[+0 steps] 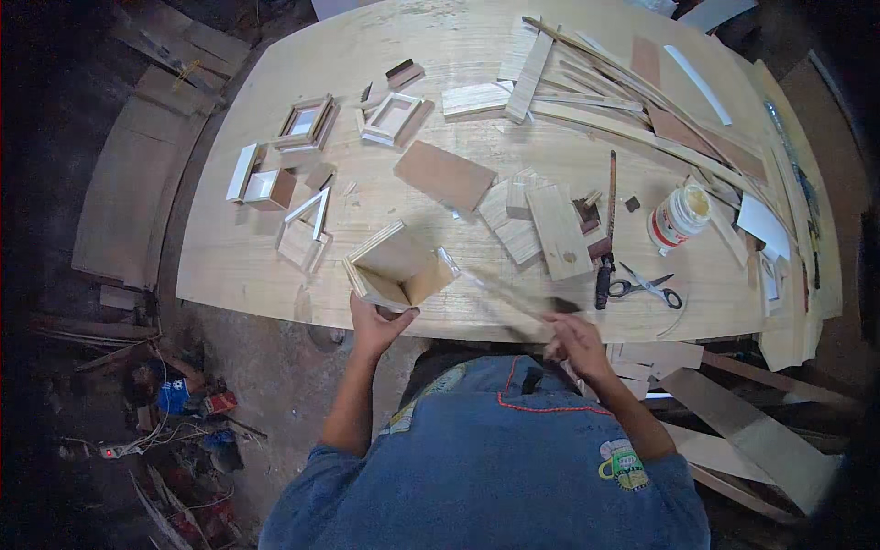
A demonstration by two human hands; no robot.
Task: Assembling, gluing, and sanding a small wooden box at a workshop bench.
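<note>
My left hand grips the near lower edge of a small wooden box, tilted so that its hollow inside faces me. The thumb lies along its front rim. A thin pale stick, smeared by motion, is pinched in my right hand and points toward the box's right side. A whitish patch shows at that side, near the stick's far end; whether the two touch I cannot tell. To the right stands an uncapped jar of pale paste.
Scissors and a narrow saw-like blade lie right of the wood blocks. A brown board lies mid-table. Small wooden frames sit at left. Long wood strips crowd the table's right side.
</note>
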